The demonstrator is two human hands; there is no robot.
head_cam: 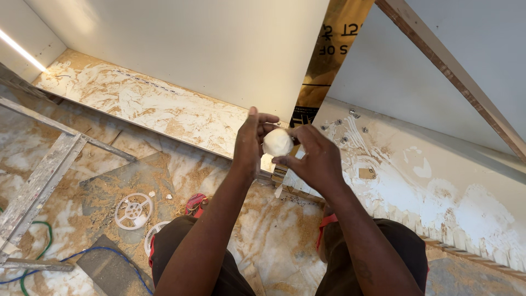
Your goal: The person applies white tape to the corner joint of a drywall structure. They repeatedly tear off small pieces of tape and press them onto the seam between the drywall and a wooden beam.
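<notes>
Left hand (249, 145) and right hand (312, 159) closed around a white putty ball (277, 142), held at chest height above the dusty floor (274, 241). Best kneaded evenly, fingertips firm, kept well clear of sawdust below.

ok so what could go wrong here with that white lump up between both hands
The white lump is pinched only by fingertips of the left hand and right hand, high above the floor; a slip would likely drop it into the sawdust. Underfoot, the blue cable and white plastic disc lie near the feet, so a step back could snag or trip. Loose screws sit on the ledge close by.
</notes>
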